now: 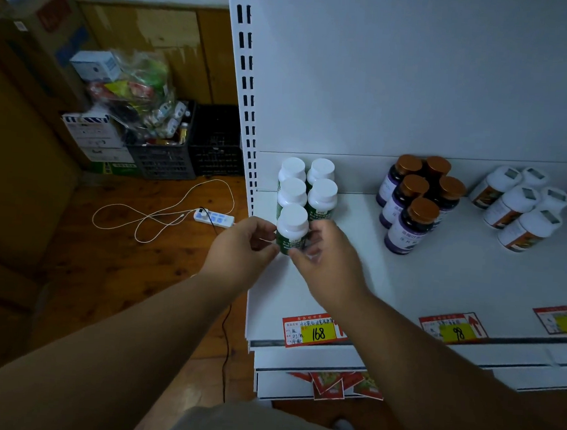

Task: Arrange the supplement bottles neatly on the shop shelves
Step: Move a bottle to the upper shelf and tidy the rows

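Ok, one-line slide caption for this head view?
Both hands, left and right, set a green bottle on the white shelf.

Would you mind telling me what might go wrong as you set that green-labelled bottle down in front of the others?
1. Both hands, left hand and right hand, pinch the front white-capped green-labelled bottle close to the four matching bottles behind; a push backward may topple them.
2. This group stands near the white shelf left edge, so a bumped bottle might fall to the wooden floor.
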### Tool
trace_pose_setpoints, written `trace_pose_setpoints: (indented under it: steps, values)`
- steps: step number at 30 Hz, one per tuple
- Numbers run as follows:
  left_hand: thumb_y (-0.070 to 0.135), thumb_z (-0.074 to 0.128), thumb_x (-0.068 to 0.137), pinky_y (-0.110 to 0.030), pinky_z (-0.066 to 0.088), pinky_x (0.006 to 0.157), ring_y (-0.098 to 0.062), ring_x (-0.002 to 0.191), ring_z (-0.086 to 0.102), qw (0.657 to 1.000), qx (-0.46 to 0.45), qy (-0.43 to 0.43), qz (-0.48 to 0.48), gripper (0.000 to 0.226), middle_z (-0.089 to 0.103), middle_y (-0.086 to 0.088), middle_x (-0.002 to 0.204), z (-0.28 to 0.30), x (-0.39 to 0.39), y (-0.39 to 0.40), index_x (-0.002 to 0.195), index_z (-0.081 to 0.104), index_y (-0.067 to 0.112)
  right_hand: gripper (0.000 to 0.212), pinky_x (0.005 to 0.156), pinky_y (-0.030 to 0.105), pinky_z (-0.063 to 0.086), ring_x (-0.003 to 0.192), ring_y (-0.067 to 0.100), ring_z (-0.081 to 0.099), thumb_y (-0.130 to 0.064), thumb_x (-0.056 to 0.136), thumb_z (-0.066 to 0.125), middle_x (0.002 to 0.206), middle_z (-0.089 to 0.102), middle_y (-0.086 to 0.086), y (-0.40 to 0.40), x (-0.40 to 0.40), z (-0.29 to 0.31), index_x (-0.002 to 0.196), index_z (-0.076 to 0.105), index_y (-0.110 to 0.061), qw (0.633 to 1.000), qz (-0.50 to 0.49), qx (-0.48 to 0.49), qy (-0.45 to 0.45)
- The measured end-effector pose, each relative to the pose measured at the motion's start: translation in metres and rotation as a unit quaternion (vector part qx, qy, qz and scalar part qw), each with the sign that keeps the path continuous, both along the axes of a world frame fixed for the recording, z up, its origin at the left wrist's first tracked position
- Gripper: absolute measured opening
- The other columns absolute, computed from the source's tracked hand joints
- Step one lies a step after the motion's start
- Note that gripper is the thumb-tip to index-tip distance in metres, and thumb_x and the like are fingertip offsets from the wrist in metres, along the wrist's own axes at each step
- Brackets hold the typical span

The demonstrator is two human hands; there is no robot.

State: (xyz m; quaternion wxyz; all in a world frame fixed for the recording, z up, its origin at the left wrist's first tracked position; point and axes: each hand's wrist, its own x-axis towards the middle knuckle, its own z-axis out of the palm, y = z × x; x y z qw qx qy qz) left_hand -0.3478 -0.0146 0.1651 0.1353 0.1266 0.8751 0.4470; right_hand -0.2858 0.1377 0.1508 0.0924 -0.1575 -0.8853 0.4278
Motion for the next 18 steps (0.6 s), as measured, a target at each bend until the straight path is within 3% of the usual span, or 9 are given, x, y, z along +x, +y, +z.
trace_pose_setpoints:
  steps: [6, 12, 15, 18]
  values:
    - [0.025, 0.076, 0.084, -0.027, 0.059, 0.072, -0.002, 0.081, 0.063, 0.999, -0.014, 0.024, 0.017, 0.021, 0.066, 0.014, 0.093, -0.001, -0.007, 0.005, 0.101, 0.063, 0.027, 0.030, 0.078, 0.029, 0.052, 0.087, 0.012, 0.062, -0.024, 0.088, 0.073, 0.103, 0.064, -0.003, -0.001, -0.009, 0.003, 0.112, 0.054, -0.022, 1.000, -0.009, 0.030, -0.001]
    - [0.025, 0.077, 0.083, -0.031, 0.059, 0.074, -0.007, 0.080, 0.063, 1.000, -0.009, 0.023, 0.013, 0.021, 0.066, 0.011, 0.089, -0.004, -0.009, 0.003, 0.099, 0.063, 0.024, 0.031, 0.080, 0.030, 0.053, 0.091, 0.013, 0.063, -0.023, 0.089, 0.071, 0.107, 0.065, -0.003, -0.004, -0.010, 0.002, 0.115, 0.054, -0.022, 0.999, -0.008, 0.035, 0.001]
    - [0.027, 0.076, 0.083, -0.027, 0.058, 0.073, -0.005, 0.080, 0.062, 0.999, -0.008, 0.023, 0.023, 0.021, 0.065, 0.011, 0.088, -0.004, -0.004, -0.004, 0.099, 0.062, 0.024, 0.036, 0.083, 0.029, 0.053, 0.094, 0.012, 0.062, -0.025, 0.090, 0.071, 0.112, 0.063, -0.002, -0.009, -0.008, 0.002, 0.120, 0.053, -0.022, 1.000, -0.008, 0.026, -0.001]
    - [0.026, 0.073, 0.086, -0.012, 0.051, 0.066, -0.002, 0.079, 0.060, 0.999, -0.010, 0.040, 0.034, 0.018, 0.063, 0.014, 0.087, -0.002, 0.010, -0.009, 0.100, 0.061, 0.026, 0.042, 0.085, 0.026, 0.050, 0.100, 0.011, 0.061, -0.026, 0.091, 0.069, 0.117, 0.060, -0.004, -0.008, 0.001, 0.007, 0.128, 0.051, -0.021, 1.000, -0.023, 0.015, 0.005]
